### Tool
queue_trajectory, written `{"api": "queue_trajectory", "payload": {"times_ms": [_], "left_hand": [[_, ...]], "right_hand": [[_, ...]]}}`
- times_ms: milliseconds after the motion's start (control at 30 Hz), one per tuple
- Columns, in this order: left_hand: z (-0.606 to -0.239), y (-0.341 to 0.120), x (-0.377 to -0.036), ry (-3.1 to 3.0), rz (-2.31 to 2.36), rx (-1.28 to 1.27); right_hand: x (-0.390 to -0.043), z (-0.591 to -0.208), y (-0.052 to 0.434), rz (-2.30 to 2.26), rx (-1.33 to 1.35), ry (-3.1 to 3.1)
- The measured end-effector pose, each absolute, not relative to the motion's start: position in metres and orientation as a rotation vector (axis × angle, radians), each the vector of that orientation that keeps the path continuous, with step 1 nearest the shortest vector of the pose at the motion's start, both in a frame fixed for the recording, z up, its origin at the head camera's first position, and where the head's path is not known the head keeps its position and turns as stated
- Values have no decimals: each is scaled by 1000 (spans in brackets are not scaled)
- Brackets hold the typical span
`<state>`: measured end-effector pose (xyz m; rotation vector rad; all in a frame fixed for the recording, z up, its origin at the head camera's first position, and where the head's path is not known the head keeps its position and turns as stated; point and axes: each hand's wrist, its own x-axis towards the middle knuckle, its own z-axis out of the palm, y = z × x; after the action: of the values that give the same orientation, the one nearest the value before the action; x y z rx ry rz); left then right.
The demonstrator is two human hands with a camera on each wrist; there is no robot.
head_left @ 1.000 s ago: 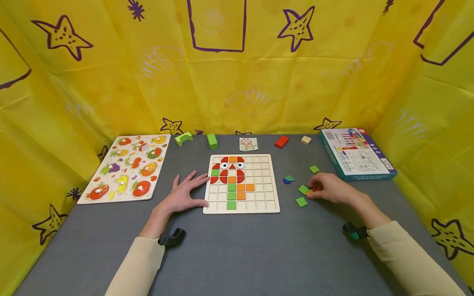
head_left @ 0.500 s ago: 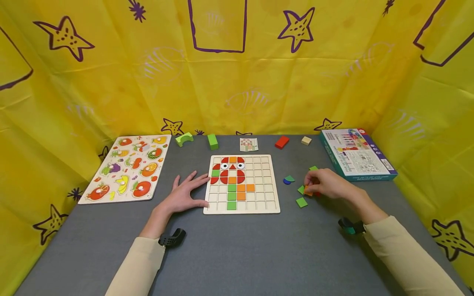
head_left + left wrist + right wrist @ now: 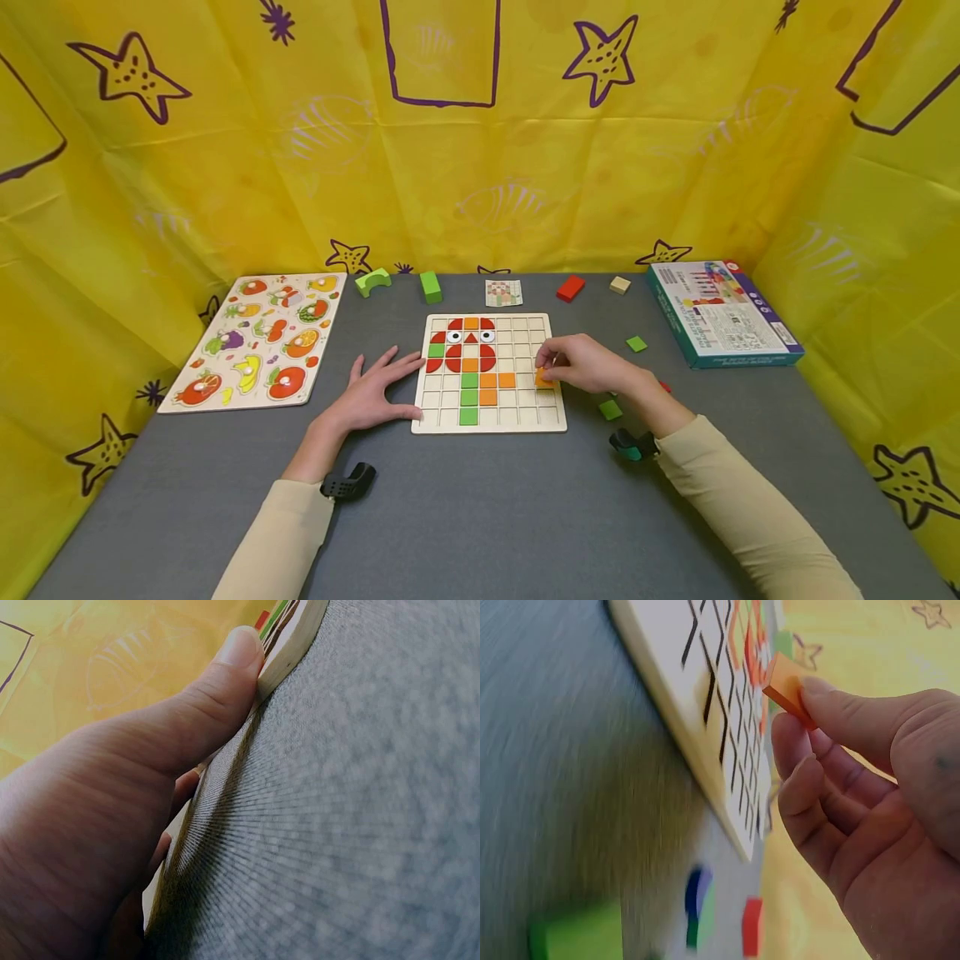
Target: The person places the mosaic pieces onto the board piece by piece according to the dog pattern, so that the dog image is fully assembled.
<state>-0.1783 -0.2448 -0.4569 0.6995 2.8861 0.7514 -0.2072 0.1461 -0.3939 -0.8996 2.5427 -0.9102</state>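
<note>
A wooden grid board lies in the middle of the grey table, partly filled with red, orange and green tiles that form an owl-like figure. My right hand hovers over the board's right side and pinches a small orange square tile between thumb and fingers. My left hand lies flat on the table, its thumb and fingertips pressed against the board's left edge.
Loose green tiles lie right of the board. A fruit puzzle board sits at the left, a game box at the right. Green blocks, a red block, a beige cube and a pattern card line the back.
My right hand picked an orange tile from the loose pile at the right and carried it left over the board. The left hand stayed put.
</note>
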Motion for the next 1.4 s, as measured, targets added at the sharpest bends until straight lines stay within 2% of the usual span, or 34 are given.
{"api": "queue_trajectory", "payload": {"times_ms": [367, 800, 1000, 1400], "left_hand": [[-455, -244, -178, 2869, 760, 686], [-457, -245, -179, 2865, 773, 691], [-456, -244, -179, 2870, 767, 697], [-457, -245, -178, 2879, 768, 716]], "right_hand": [[-205, -409, 100, -853, -1116, 2519], [-200, -419, 95, -791, -1179, 2575], [-204, -414, 113, -853, -1095, 2602], [-228, -409, 187, -860, -774, 2735]]}}
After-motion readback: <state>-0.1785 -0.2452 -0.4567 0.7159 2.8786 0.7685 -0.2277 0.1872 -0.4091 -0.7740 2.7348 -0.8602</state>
